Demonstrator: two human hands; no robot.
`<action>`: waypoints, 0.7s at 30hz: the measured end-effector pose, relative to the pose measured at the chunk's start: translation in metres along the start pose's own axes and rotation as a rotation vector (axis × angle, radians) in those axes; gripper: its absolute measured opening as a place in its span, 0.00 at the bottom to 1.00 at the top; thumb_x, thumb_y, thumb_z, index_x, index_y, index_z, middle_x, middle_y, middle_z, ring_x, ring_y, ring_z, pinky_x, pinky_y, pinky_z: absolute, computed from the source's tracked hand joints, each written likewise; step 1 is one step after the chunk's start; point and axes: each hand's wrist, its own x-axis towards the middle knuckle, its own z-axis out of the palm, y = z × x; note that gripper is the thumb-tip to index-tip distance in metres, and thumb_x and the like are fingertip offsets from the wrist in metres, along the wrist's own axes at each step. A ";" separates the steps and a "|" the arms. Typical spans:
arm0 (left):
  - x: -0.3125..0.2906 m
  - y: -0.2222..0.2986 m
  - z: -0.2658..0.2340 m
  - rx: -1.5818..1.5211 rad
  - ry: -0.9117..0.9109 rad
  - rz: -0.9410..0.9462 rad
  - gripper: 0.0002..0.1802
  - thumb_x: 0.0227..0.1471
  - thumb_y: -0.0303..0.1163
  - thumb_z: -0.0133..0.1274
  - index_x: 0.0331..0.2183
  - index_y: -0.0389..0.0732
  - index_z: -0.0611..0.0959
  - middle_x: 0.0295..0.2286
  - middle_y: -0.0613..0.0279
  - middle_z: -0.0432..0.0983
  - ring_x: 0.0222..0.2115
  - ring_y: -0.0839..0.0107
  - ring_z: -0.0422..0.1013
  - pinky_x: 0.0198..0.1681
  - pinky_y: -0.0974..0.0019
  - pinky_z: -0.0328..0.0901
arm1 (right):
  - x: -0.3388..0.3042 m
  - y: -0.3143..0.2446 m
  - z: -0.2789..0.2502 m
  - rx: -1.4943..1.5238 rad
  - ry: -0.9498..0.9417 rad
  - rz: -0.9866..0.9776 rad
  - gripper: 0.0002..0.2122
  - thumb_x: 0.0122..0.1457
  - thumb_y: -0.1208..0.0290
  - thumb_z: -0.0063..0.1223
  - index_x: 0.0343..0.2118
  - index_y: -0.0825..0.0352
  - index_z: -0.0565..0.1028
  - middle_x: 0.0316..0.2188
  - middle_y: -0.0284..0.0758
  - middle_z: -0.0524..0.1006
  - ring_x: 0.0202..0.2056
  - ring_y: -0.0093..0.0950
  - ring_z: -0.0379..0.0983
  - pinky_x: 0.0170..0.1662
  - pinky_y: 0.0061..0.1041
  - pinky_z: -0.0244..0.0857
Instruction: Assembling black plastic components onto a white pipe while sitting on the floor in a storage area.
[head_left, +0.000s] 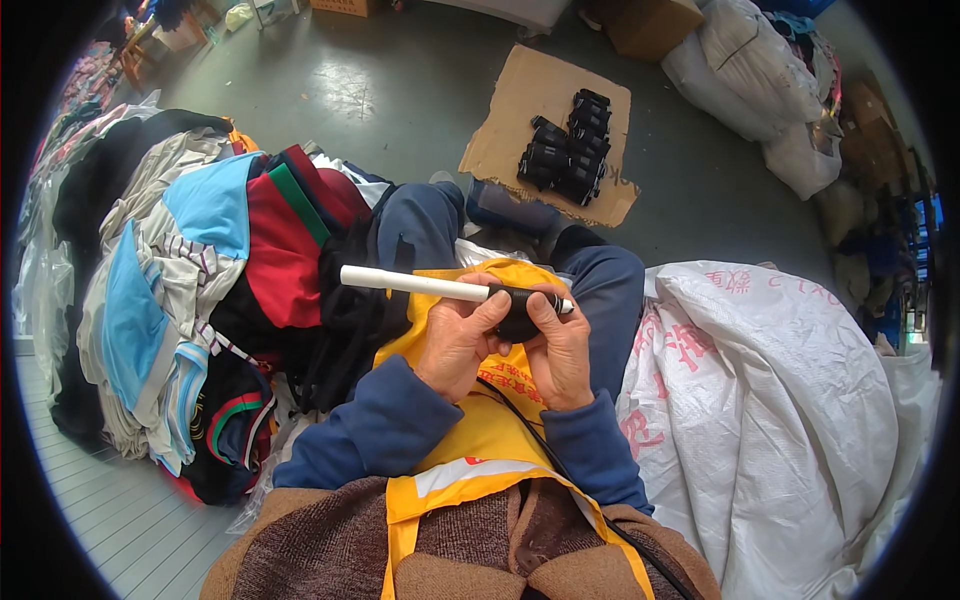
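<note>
White tube [415,284] nearly crosswise, longer end leftward

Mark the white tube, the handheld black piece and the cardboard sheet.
White tube [415,284]: head view, long bare left part.
Handheld black piece [516,318]: head view, exposed middle.
Cardboard sheet [530,95]: head view, bare upper area.

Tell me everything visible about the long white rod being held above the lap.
The long white cylindrical rod looks smooth and plastic. Held above the yellow apron, it runs nearly level across the picture, dipping slightly rightward. Its bare length extends left; black band-like material surrounds it near the right, where a short white end shows beyond. The left hand and right hand grip around that black section.
</note>
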 end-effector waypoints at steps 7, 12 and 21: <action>0.001 0.000 -0.006 -0.054 0.012 -0.027 0.15 0.49 0.29 0.56 0.39 0.41 0.71 0.32 0.63 0.69 0.26 0.77 0.67 0.22 0.76 0.63 | -0.003 -0.008 0.006 -0.060 -0.063 0.024 0.15 0.52 0.72 0.58 0.42 0.65 0.68 0.38 0.34 0.72 0.40 0.26 0.70 0.43 0.26 0.68; 0.000 -0.005 -0.004 0.080 -0.003 0.044 0.15 0.48 0.24 0.55 0.39 0.41 0.71 0.32 0.61 0.70 0.28 0.75 0.69 0.22 0.74 0.64 | 0.005 0.005 -0.009 0.009 -0.010 0.086 0.16 0.52 0.74 0.58 0.43 0.67 0.67 0.37 0.33 0.72 0.40 0.26 0.70 0.46 0.26 0.65; 0.001 -0.004 -0.006 0.097 0.089 0.016 0.12 0.46 0.19 0.53 0.36 0.34 0.74 0.30 0.62 0.72 0.26 0.76 0.69 0.25 0.76 0.67 | 0.008 0.005 -0.011 0.041 0.001 -0.050 0.14 0.52 0.75 0.57 0.41 0.66 0.68 0.37 0.31 0.72 0.40 0.24 0.70 0.47 0.24 0.64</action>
